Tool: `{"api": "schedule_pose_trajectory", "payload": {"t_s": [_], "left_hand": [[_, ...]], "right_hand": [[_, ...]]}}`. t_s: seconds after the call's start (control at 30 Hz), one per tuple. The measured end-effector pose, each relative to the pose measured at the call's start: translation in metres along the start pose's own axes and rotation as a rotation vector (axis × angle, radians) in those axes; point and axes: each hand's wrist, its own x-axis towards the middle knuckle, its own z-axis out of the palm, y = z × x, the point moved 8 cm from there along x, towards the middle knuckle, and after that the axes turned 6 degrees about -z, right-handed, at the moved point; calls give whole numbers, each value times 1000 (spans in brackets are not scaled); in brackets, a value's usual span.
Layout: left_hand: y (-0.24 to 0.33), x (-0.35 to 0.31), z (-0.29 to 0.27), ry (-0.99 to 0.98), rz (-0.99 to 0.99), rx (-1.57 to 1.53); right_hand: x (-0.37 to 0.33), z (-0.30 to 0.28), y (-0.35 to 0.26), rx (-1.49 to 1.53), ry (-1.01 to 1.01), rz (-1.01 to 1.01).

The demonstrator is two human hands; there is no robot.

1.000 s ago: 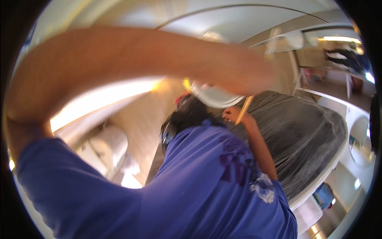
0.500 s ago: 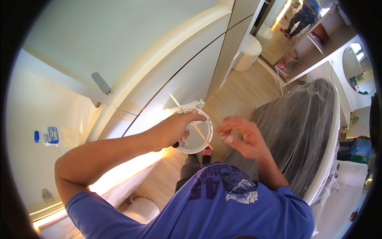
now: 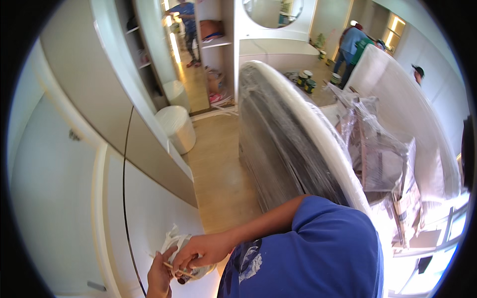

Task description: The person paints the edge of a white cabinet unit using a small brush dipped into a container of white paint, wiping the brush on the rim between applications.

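At the lower left, my left hand (image 3: 158,274) is closed at the side of a white plastic tub (image 3: 204,272), with a thin wooden stick (image 3: 187,273) running across its fingers. Over the tub's opening, my right hand (image 3: 206,251) has its fingers bent down close to the stick and to the left fingertips. What the right fingertips hold is hidden. A crumpled whitish sheet (image 3: 170,237) sticks up at the tub's far rim. A small dark round end (image 3: 183,280) shows below the hands.
Pale wall panels (image 3: 154,203) rise on my left. A plastic-wrapped dark panel with a white edge (image 3: 278,144) stands on my right. Beyond are a wrapped white cylinder (image 3: 177,130), wrapped furniture (image 3: 380,159), paint cans (image 3: 304,79) and two people (image 3: 352,47) at work.
My view has swung up and to the right, showing more of the room. My right hand, apart from the tub before, has come over it beside my left hand.
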Motion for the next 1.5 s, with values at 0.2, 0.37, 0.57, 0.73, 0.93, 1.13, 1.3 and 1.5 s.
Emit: {"api": "schedule_pose_trajectory", "payload": {"t_s": [0.2,0.37,0.57,0.73,0.93,1.13,1.3,1.5], "left_hand": [[-4,-3,-1,-108,1,-64],[-32,16,-26,-142,-50,-39],[-9,-9,2,-97,23,73],[14,-19,25,-171,-27,113],[13,-19,0,8,22,96],[18,-22,1,66,21,48],[26,-21,-6,138,71,15],[26,-15,-9,143,90,15]], "right_hand": [[2,10,-18,-492,112,-247],[-3,17,-33,-685,141,-466],[4,-12,-4,-960,252,-417],[-23,-99,-37,-322,702,-276],[-55,-128,-55,-168,467,17],[-18,-56,-47,-617,34,158],[24,-10,31,-1113,-373,256],[44,3,103,-922,-435,80]]}}
